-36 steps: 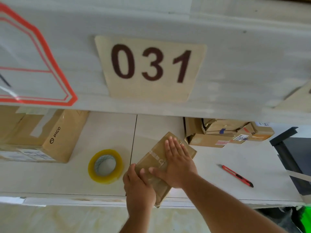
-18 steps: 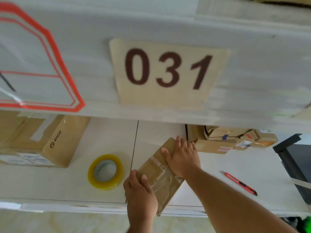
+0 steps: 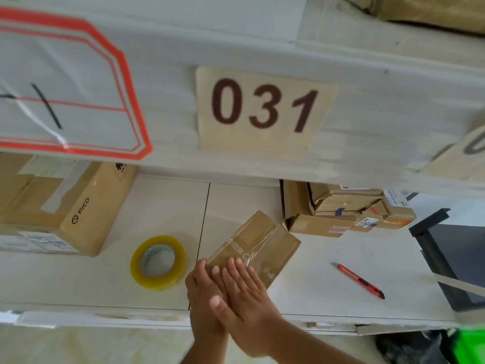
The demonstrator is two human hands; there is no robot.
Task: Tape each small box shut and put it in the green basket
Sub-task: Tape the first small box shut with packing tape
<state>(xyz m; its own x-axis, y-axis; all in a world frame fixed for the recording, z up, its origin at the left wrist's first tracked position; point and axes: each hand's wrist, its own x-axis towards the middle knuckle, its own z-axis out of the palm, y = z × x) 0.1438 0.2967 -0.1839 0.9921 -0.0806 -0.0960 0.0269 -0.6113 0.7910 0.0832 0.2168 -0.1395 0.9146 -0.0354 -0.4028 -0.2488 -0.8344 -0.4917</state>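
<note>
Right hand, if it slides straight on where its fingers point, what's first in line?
The right hand lies flat on the small box, fingers pointing up and slightly left along its taped top. Going on, it would probably cross the clear tape, then run off the far edge towards the shelf back; depth is unclear.

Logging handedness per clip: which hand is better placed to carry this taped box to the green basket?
Right, probably. The green basket sits low at the right edge, on the right hand's side. That hand lies flat on the small box; the left hand holds its near end, farther from the basket.
</note>
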